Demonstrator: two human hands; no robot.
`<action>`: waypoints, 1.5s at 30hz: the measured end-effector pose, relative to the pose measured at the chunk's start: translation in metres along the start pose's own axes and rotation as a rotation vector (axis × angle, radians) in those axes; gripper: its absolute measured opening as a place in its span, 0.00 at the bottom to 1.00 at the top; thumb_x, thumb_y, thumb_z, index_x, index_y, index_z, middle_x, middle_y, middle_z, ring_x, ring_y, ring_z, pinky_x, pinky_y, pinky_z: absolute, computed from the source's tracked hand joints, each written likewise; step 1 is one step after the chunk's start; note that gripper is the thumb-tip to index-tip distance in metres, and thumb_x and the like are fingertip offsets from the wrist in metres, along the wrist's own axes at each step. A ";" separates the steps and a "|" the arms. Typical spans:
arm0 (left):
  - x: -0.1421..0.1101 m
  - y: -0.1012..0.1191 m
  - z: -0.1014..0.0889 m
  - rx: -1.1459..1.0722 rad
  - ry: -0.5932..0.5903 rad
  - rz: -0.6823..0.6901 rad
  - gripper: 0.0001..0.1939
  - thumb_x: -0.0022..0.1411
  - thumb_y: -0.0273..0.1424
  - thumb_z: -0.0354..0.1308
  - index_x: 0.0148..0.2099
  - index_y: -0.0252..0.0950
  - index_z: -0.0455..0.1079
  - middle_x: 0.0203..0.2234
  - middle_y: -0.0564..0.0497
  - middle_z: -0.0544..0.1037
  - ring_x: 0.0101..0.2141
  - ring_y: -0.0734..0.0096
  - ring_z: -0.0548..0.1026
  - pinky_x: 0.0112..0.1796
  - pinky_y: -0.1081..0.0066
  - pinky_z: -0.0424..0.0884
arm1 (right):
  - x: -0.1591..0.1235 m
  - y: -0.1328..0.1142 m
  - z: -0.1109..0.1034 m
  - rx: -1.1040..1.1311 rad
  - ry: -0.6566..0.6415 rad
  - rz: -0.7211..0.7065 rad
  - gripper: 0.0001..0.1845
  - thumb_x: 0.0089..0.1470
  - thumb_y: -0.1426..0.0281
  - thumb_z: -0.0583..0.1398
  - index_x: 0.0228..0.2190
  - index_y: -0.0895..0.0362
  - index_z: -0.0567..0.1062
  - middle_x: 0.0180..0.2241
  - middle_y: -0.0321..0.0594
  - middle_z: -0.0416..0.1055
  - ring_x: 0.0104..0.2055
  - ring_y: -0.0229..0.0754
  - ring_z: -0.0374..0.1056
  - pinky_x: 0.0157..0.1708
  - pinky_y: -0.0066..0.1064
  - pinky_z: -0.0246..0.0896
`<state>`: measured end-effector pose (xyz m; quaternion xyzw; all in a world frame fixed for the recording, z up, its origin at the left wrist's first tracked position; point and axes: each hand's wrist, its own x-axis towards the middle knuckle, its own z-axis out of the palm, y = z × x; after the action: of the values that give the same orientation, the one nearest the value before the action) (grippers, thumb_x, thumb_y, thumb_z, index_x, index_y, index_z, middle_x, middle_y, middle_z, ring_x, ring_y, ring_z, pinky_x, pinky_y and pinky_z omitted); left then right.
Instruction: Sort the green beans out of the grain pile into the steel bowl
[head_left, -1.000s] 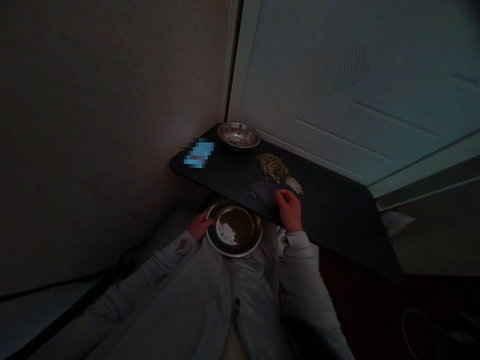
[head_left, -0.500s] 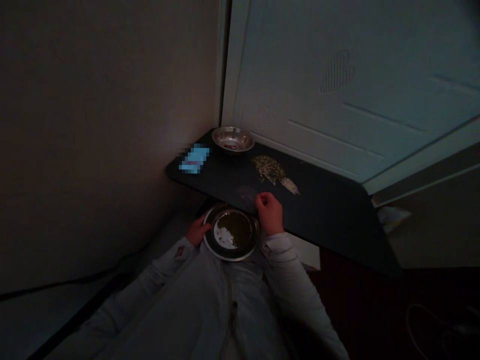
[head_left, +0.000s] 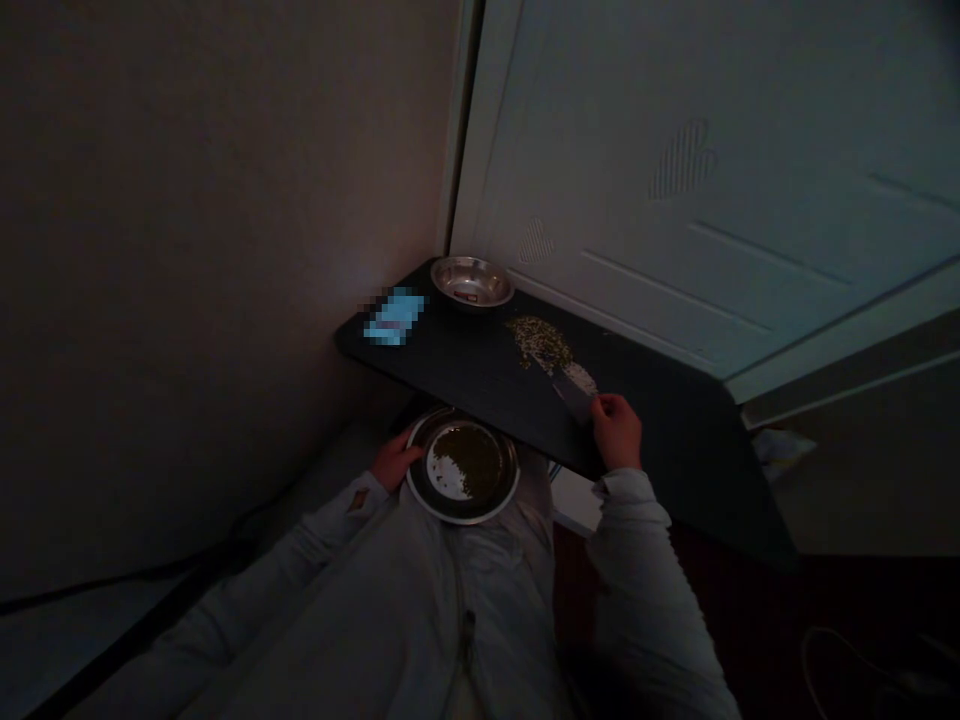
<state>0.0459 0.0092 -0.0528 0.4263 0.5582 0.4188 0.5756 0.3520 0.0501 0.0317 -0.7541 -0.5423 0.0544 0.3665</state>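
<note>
My left hand is closed on the left rim of a metal bowl at the front of my lap, below the table edge. Small green beans lie in it beside a bright white patch; whether that is grain or bare metal I cannot tell. Over the table, my right hand pinches a thin, see-through flat sheet. The sheet's far edge is at a small heap of white grains. Touching that heap is a larger pile of mixed green and pale grains.
The dark table runs along a white door panel. A second metal bowl stands at its back left corner. Left of it lies a blurred-out bright blue rectangle. A white flat object shows beneath the table edge.
My right hand has moved right and slightly forward with the see-through sheet, from beside the lap bowl to the white grains. My left hand and its bowl have stayed put.
</note>
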 end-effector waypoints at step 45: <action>-0.001 0.008 0.001 0.078 0.032 -0.058 0.22 0.38 0.30 0.53 0.40 0.33 0.67 0.28 0.52 0.76 0.35 0.62 0.71 0.36 0.66 0.65 | 0.031 -0.042 0.059 0.059 0.160 -0.253 0.15 0.47 0.67 0.45 0.32 0.59 0.67 0.30 0.44 0.67 0.31 0.39 0.61 0.34 0.31 0.52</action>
<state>0.0467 0.0108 -0.0449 0.4252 0.5954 0.3867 0.5614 0.3031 0.1116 0.0246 -0.6707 -0.6001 -0.0367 0.4344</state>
